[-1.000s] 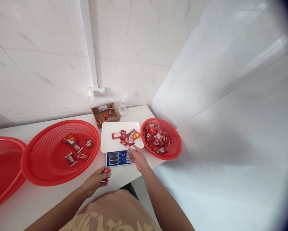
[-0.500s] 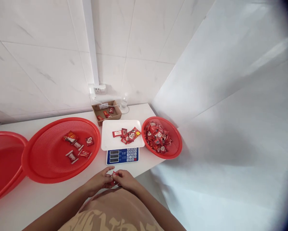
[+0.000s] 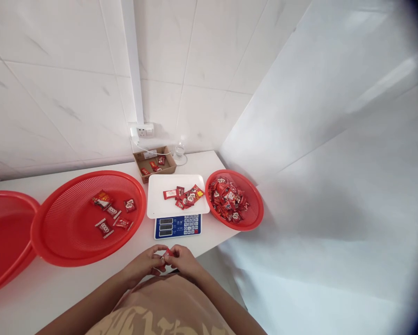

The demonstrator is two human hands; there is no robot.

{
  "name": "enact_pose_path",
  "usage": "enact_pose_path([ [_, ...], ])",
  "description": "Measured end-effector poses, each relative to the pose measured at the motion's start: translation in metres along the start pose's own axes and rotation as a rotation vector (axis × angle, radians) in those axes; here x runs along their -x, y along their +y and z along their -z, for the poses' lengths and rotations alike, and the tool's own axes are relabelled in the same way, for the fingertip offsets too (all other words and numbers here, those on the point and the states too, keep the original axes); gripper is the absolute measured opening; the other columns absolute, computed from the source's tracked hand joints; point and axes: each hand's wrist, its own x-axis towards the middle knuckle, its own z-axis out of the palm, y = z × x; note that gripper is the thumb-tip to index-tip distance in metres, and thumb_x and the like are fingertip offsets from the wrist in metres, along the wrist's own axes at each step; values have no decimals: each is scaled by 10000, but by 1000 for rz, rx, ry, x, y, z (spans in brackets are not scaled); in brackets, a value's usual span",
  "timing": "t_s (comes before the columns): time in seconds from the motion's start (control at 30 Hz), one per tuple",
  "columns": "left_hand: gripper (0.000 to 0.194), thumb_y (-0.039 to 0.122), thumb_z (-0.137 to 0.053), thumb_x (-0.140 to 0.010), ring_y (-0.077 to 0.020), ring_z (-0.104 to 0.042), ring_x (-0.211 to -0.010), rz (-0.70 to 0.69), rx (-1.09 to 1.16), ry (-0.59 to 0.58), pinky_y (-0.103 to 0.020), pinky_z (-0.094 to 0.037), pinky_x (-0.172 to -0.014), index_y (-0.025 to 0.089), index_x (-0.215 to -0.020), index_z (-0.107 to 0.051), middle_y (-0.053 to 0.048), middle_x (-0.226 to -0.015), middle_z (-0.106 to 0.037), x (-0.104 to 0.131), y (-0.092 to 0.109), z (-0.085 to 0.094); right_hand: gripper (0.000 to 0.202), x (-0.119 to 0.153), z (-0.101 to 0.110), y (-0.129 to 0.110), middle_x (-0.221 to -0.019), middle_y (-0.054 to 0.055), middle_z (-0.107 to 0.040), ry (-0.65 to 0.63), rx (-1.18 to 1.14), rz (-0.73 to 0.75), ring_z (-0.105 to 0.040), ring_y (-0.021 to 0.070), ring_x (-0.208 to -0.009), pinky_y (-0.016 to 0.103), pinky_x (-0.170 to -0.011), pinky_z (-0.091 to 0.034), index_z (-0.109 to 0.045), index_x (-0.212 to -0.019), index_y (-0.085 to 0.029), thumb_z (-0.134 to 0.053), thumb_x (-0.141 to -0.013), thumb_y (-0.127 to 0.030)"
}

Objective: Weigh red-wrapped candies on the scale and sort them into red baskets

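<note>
One wide view from a camera on the wearer's head, above and behind the left hand (image 3: 145, 264) and right hand (image 3: 184, 261), facing forward and down over them, near them, with the tabletop (image 3: 208, 163) ahead and tiled wall (image 3: 72, 116) beyond.

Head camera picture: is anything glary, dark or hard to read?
Head view: pale glare streaks the white panel at right; the right-hand corners fall into black, blurred shading; the digital scale shows dark displays with no legible digits.
</note>
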Motion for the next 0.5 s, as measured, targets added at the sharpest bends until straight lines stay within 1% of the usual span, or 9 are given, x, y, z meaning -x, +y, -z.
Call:
enact_pose_path([
  [0.07, 606, 354, -736, -560, -149, -570, -696, -9, -10, -5, -275, -408, -676, 181, -1099, -519, -24, -780, -645, 2, 1, 0, 182, 0, 0, 0, -643, -23, -615, -6, -45, 14, -568, 124, -625, 267, -627, -419, -547, -687, -185, -675, -617, -294],
  [0.13, 556, 392, -726, -576, -147, -567, -696, -17, -26, -7, -273, -408, -674, 180, -1056, -544, -38, -814, -651, 4, 2, -1, 211, -1, 1, -1, -668, -15, -629, -5, -149, 12, -587, 127, -647, 263, -639, -424, -539, -688, -184, -688, -592, -300],
  [0.2, 504, 422, -696, -607, -157, -576, -707, -29, -62, 23, -284, -419, -680, 188, -1033, -560, -53, -854, -661, 3, 2, 1, 242, -2, 7, -2, -732, -2, -651, 25, -308, -6, -608, 129, -691, 258, -659, -435, -536, -715, -186, -692, -577, -311],
  [0.23, 473, 426, -678, -622, -166, -581, -712, -50, -98, 60, -291, -426, -678, 193, -1018, -567, -56, -857, -664, 2, 2, 4, 258, -3, 12, -4, -754, 2, -658, 58, -392, -14, -614, 128, -699, 254, -662, -440, -531, -732, -190, -690, -573, -317],
  [0.3, 411, 420, -642, -649, -186, -587, -717, -155, -218, 187, -304, -442, -673, 196, -988, -577, -54, -827, -661, -2, 3, 11, 291, -4, 26, -8, -741, 1, -661, 144, -539, -15, -617, 126, -677, 248, -645, -447, -517, -769, -204, -685, -566, -327],
  [0.37, 366, 426, -591, -689, -207, -595, -743, -322, -382, 369, -324, -461, -695, 193, -970, -589, -66, -834, -661, -6, 6, 24, 336, -6, 48, -13, -684, -9, -649, 254, -641, 6, -612, 131, -626, 249, -606, -451, -506, -810, -218, -689, -554, -338],
  [0.43, 380, 442, -520, -742, -240, -602, -883, -498, -556, 546, -361, -465, -801, 191, -1017, -594, -96, -970, -666, -7, 12, 41, 377, -8, 74, -19, -654, -18, -637, 387, -692, 57, -609, 141, -601, 252, -571, -456, -510, -842, -227, -701, -542, -353],
  [0.47, 411, 451, -484, -768, -258, -583, -992, -561, -637, 612, -384, -447, -874, 191, -1070, -585, -107, -1073, -649, -7, 15, 49, 385, -8, 88, -21, -658, -18, -638, 463, -699, 100, -610, 144, -605, 249, -560, -458, -516, -847, -227, -706, -541, -364],
  [0.5, 449, 458, -452, -788, -270, -544, -1097, -592, -709, 658, -406, -417, -937, 190, -1131, -564, -115, -1173, -616, -5, 17, 58, 391, -9, 102, -22, -668, -17, -643, 534, -695, 146, -613, 146, -620, 246, -561, -463, -522, -850, -226, -711, -539, -368],
])
